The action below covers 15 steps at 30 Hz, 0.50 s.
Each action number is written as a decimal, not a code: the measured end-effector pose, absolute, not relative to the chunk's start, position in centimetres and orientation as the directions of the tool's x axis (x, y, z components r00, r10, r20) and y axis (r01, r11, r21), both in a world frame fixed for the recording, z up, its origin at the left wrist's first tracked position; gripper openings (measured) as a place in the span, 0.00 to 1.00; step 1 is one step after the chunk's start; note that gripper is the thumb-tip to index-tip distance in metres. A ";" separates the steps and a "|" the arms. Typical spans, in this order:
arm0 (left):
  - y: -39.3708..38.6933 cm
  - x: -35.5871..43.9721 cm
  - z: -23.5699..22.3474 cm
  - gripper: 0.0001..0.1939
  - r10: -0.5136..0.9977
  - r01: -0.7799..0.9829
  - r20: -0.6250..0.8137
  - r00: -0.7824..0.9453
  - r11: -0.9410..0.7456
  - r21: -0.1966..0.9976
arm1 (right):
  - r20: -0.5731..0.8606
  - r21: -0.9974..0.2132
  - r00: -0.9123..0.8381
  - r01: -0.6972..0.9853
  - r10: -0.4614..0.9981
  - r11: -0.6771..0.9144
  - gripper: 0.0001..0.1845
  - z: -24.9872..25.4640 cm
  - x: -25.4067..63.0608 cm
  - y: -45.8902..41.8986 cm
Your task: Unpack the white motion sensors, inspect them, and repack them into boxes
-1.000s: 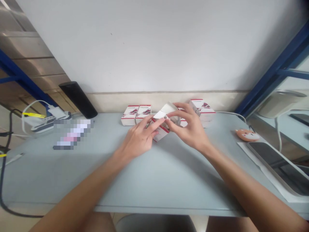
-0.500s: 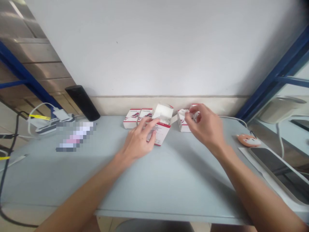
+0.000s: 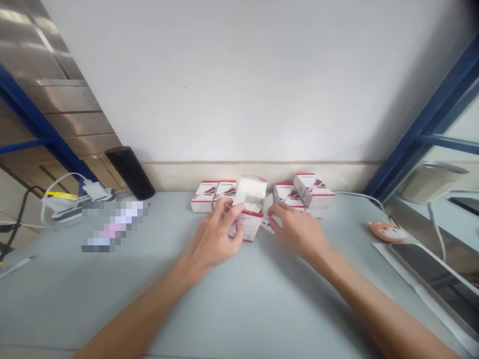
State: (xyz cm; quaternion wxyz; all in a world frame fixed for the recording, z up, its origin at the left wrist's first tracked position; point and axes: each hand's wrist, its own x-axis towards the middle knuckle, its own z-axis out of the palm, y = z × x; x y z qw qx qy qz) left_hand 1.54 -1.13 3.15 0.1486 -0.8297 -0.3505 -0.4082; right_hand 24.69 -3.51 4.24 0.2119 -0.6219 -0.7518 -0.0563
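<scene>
Gripping with half-bent fingers point(image 3: 237, 240), the left hand point(image 3: 215, 235) partly hides the open box point(image 3: 251, 227), well back from the counter's point(image 3: 239, 309) front edge, while alongside the right hand's point(image 3: 299, 227) curled fingers obscure a white piece point(image 3: 266, 225), whether held I cannot tell.

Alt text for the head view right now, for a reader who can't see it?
A person's left hand holds an open red-and-white box on a pale blue desk; the right hand is beside it, near a small white item too blurred to identify. Two similar closed boxes sit farther back to the left, two more boxes to the right.
</scene>
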 end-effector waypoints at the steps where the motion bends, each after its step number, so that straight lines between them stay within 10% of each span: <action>1: -1.1 1.6 3.1 0.20 0.459 0.706 0.781 0.424 -0.707 0.032 | 0.497 -0.241 -0.086 0.942 0.863 0.233 0.07 4.7 24.8 -3.6; 6: -1.1 1.6 3.2 0.21 0.449 0.699 0.767 0.459 -0.715 0.001 | 0.878 -0.287 -0.020 0.778 0.478 0.559 0.07 7.3 24.8 -5.0; 10: -1.3 1.5 3.4 0.22 0.428 0.665 0.751 0.502 -0.747 -0.019 | 0.778 -0.105 -0.370 0.720 0.508 0.686 0.09 7.0 24.3 -5.3; 15: -1.1 1.5 3.3 0.23 0.433 0.669 0.755 0.493 -0.744 -0.010 | 0.701 -0.221 -0.372 0.697 0.608 0.682 0.11 6.0 24.0 -4.5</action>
